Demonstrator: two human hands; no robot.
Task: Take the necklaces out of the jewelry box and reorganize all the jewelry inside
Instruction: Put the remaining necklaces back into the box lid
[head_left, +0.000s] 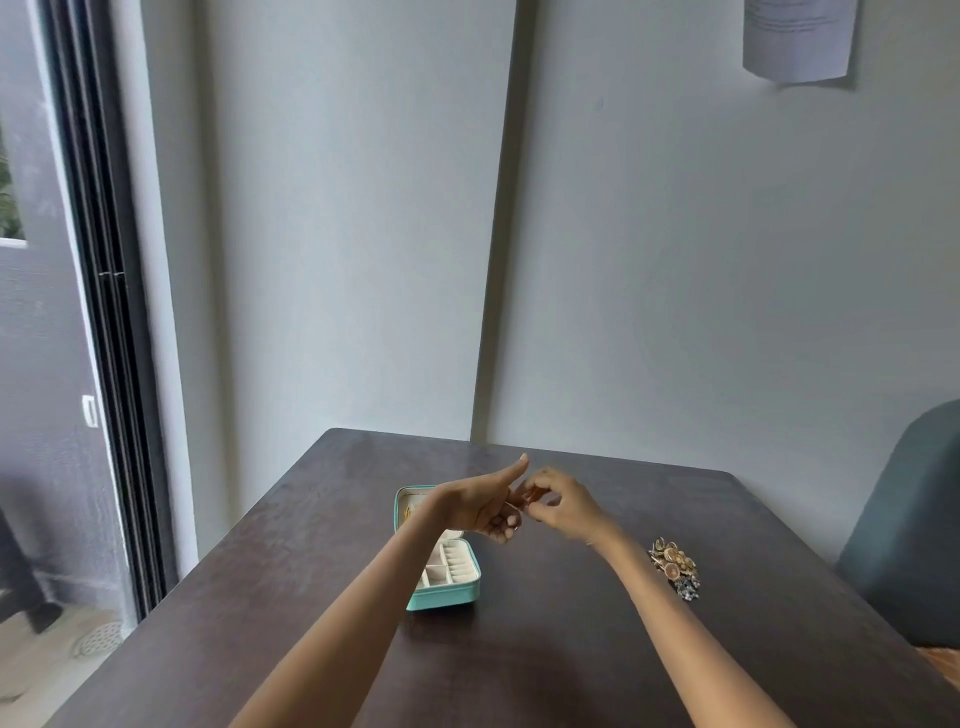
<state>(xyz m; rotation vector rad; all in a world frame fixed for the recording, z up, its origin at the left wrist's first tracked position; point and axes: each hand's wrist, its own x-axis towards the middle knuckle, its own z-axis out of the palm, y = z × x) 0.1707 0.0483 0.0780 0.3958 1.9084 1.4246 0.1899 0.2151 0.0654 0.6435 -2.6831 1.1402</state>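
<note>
Table: I see a dark brown wooden table (519, 649) with a matte, faintly grained top and rounded far corners.
Jewelry box: a small teal rectangular jewelry box (441, 597) lies open on the table just left of centre, its cream lining split into small compartments and ribbed ring rolls; something gold shows in the lid.
Jewelry pile: a heap of gold and silver-toned jewelry (674, 566) with round orange pieces sits on the table to the right, well apart from the box.
Left hand: my left hand (483, 512) is raised over the box, thumb straight, other fingers curled; I cannot tell what they hold.
Right hand: my right hand (558, 501) meets it fingertip to fingertip, pinching something too small to identify.
</note>
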